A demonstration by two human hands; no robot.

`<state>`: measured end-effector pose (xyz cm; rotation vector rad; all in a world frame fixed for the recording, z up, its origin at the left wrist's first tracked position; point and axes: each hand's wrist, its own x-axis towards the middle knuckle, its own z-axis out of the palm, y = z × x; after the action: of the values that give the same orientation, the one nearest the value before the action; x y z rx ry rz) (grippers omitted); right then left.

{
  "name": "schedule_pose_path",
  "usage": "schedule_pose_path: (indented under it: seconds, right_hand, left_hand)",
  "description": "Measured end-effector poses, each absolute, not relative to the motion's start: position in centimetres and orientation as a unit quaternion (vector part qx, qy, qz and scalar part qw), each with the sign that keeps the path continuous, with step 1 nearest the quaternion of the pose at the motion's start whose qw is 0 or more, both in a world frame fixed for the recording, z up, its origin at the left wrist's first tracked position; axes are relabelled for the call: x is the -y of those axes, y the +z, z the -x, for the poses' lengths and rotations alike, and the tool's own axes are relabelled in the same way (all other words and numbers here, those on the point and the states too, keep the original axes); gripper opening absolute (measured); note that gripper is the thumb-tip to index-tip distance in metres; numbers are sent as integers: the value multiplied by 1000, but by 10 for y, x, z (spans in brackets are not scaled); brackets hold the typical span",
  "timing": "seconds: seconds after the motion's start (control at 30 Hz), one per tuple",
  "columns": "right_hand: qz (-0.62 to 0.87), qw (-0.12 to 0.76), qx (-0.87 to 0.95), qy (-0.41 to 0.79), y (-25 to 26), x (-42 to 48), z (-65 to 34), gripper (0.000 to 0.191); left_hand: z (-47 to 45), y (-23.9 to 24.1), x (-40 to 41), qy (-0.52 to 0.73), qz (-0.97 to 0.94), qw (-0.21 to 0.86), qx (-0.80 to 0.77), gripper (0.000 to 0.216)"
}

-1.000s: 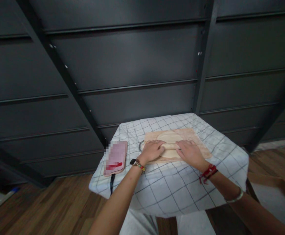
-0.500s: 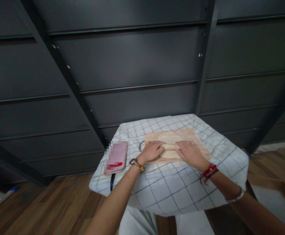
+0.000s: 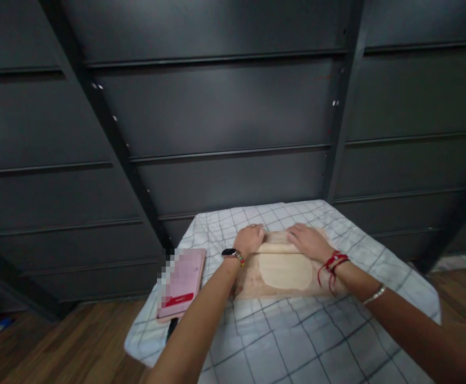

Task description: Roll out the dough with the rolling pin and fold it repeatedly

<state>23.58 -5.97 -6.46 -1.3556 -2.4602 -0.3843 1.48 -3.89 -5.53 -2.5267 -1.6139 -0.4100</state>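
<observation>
A pale rolling pin [image 3: 276, 248] lies crosswise over the far part of a flat, rounded sheet of dough [image 3: 286, 272]. The dough rests on a light wooden board [image 3: 249, 286]. My left hand [image 3: 249, 238] is closed over the pin's left end, fingers bent forward. Over the right end, my right hand [image 3: 308, 241] presses down with its fingers curved round it. Both hands hide the pin's ends, and the hands and pin cover part of the dough's far side.
A white checked cloth [image 3: 273, 333] covers the small table under the board. To the left lies a pink phone-like item [image 3: 185, 277], partly pixelated, with a dark strap [image 3: 171, 326] below it. A dark panelled metal wall [image 3: 233, 178] stands behind the table.
Both hands have moved the rolling pin away from me, from the dough's middle to its far part. More of the near dough shows. The camera view has also shifted.
</observation>
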Motion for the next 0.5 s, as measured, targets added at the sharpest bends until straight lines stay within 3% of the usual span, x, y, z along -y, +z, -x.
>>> schedule_pose_path:
  seconds: [0.3, 0.5]
  right_hand:
    - [562, 106, 810, -128, -56, 0, -235, 42]
    - [509, 83, 854, -76, -63, -10, -241, 42]
  left_hand:
    - [-24, -45, -8, -144, 798, 92, 578, 44]
    - [-21, -52, -15, -92, 826, 64, 552, 45]
